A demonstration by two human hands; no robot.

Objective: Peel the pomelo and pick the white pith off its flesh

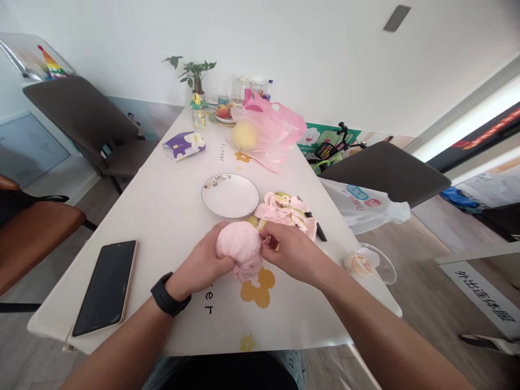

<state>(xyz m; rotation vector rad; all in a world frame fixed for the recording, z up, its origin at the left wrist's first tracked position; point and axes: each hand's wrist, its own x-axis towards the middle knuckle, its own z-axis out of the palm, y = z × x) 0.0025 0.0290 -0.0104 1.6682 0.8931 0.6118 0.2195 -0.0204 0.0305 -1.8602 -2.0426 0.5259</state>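
the table [162, 216] carries it all. at one o'clock from the fruit in the hands, toward the far end, sits a pink bag [280, 127], with a round yellow fruit [245, 135] at its left side, rind on and whole as far as it shows. a phone [106, 287] lies at eight o'clock, and a white plate [230, 197] at twelve, just beyond the hands. at two o'clock, just beside the plate, is a loose heap of peel [286, 212], pink inside with yellow-green outer faces. the dark handle of a knife [319, 225] pokes out past it.

the left hand [203, 261] is half closed round the left side of the fruit [239, 246], thumb across the near side. the right hand [294, 250] is nearly closed, thumb and finger pinched at three o'clock on the fruit, seemingly on a scrap of pith [267, 240].

the thick rind looks to be off this fruit. what is left on it is the soft pink layer, and the segments do not look parted (the fingers hide some of it, so i can't swear to that side). it is round, pale pink and fuzzy, a bit ragged at six o'clock, held just above the table.
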